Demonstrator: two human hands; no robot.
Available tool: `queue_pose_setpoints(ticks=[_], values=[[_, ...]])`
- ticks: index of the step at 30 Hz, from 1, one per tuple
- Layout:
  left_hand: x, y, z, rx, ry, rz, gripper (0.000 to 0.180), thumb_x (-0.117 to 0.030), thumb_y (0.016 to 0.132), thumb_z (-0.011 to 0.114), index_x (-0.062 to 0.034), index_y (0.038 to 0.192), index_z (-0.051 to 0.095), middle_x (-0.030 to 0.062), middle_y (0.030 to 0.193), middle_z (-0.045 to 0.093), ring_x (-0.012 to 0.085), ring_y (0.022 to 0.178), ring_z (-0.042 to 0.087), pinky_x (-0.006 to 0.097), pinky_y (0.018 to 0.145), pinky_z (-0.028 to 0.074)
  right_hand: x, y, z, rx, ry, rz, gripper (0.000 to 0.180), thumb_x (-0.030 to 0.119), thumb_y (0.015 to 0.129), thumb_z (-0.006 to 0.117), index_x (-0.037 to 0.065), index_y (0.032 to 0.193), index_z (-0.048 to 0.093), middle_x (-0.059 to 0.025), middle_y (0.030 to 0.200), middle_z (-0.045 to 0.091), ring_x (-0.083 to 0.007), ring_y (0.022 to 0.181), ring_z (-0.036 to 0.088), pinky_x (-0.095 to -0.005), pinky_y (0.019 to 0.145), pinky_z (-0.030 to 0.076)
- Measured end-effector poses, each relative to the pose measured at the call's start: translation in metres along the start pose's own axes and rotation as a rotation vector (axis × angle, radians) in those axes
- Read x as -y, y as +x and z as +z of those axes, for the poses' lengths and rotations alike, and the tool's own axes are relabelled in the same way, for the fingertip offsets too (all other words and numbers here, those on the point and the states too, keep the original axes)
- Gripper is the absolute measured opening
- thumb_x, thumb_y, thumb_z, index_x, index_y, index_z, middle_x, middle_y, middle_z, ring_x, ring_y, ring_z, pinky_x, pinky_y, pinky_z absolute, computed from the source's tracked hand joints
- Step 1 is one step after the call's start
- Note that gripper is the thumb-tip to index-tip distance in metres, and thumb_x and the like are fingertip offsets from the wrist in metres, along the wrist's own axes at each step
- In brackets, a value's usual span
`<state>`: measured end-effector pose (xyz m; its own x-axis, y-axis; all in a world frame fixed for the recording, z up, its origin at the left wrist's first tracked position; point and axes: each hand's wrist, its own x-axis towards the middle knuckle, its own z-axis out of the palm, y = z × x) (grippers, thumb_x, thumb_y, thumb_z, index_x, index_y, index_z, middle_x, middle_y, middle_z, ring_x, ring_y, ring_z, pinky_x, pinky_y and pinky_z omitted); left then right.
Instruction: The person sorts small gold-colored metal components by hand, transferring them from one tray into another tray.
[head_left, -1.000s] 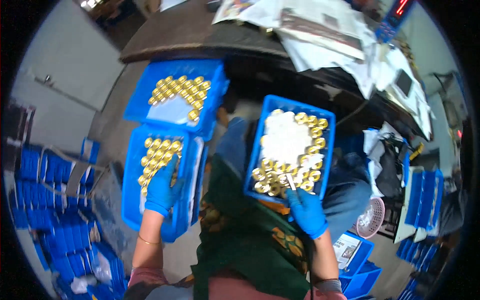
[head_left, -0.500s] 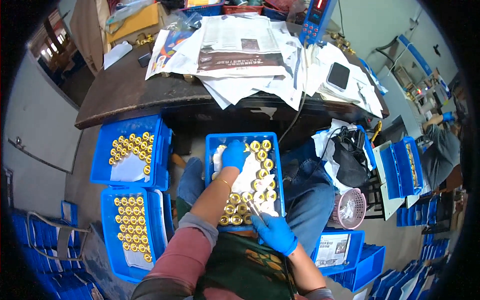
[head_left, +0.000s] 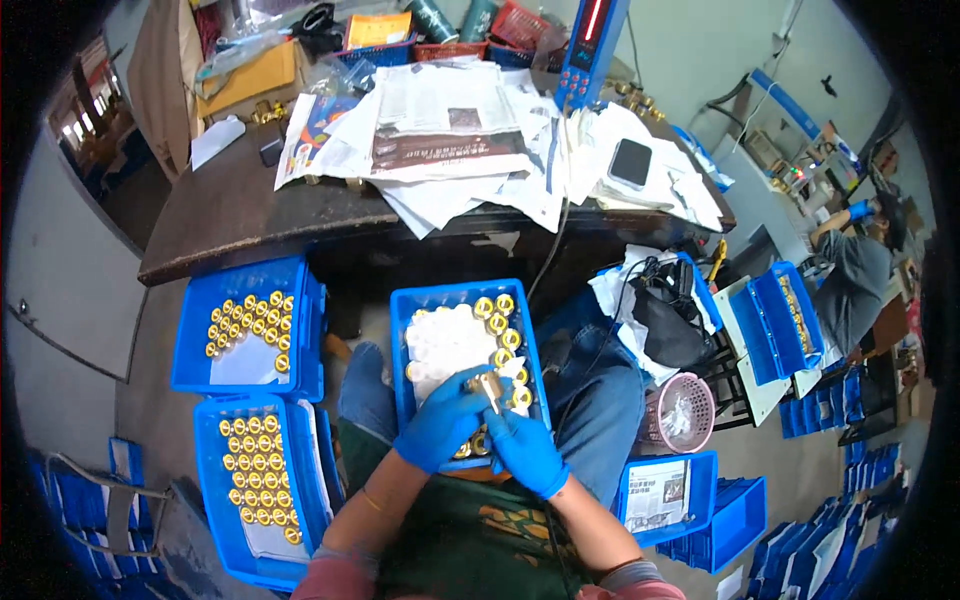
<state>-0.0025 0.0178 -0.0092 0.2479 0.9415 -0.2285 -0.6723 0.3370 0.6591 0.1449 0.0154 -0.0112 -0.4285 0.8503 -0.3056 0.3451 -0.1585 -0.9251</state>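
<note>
My left hand (head_left: 440,425), in a blue glove, has its fingers closed round a brass fitting (head_left: 487,383) above the blue tray (head_left: 399,335) at my lap. Against it, my gloved right hand (head_left: 530,458) pinches a slim silver metal probe (head_left: 494,404); its tip meets the fitting, but fingers hide whether it sits inside. More brass fittings (head_left: 508,340) line the tray's right side, some partly covered by white paper (head_left: 445,345). My hands block the tray's near part.
On the left stand two blue bins (head_left: 205,440) of upright brass fittings. Ahead is a dark desk (head_left: 230,215) with newspapers (head_left: 450,110), a phone (head_left: 630,162) and a blue display unit (head_left: 582,55). A pink basket (head_left: 652,425) and a person (head_left: 855,290) are at the right.
My left hand has come out of the tray's far left with a brass fitting and met my right hand over the near part. The display's light has become a long red bar.
</note>
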Motion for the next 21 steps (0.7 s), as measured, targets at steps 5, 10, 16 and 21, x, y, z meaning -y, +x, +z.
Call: queue_pose_setpoints(ticks=[5,10,16,21], values=[[0.02,-0.009,0.003,-0.164,0.219,0.119,0.041,-0.006,0.082,0.052,0.005,0.12,0.043,0.013,0.109,0.053,0.0182,0.099,0.052,0.029,0.085,0.044,0.003,-0.013,0.013,-0.235,-0.629,-0.263,0.028,0.031,0.084,0.051,0.004,0.081,0.059,-0.0234,0.064,0.056,-0.0373,0.055,0.056,-0.0433,0.051,0.045],[0.017,-0.02,0.006,-0.201,0.249,0.192,0.039,-0.008,0.083,0.052,0.0044,0.119,0.044,0.0123,0.109,0.054,0.0177,0.099,0.052,0.029,0.085,0.044,0.019,-0.021,0.007,-0.313,-0.549,-0.358,0.025,0.028,0.083,0.053,0.004,0.083,0.058,-0.0222,0.07,0.057,-0.0363,0.058,0.057,-0.0425,0.053,0.045],[0.007,-0.028,0.028,-0.004,-0.119,0.205,0.041,-0.005,0.085,0.046,0.0047,0.124,0.037,0.0154,0.118,0.049,0.0213,0.106,0.051,0.03,0.091,0.041,0.03,-0.026,0.015,-0.227,-0.393,-0.372,0.019,0.022,0.083,0.053,0.003,0.084,0.057,-0.0199,0.069,0.057,-0.0345,0.059,0.057,-0.0404,0.053,0.046],[0.008,-0.033,0.014,-0.064,0.226,0.278,0.057,0.004,0.081,0.049,0.0021,0.133,0.026,0.0157,0.122,0.046,0.0209,0.107,0.048,0.032,0.092,0.04,0.014,-0.024,0.01,-0.285,-0.559,-0.568,0.023,0.021,0.087,0.048,0.0,0.086,0.057,-0.0151,0.061,0.058,-0.025,0.049,0.058,-0.0353,0.047,0.046]])
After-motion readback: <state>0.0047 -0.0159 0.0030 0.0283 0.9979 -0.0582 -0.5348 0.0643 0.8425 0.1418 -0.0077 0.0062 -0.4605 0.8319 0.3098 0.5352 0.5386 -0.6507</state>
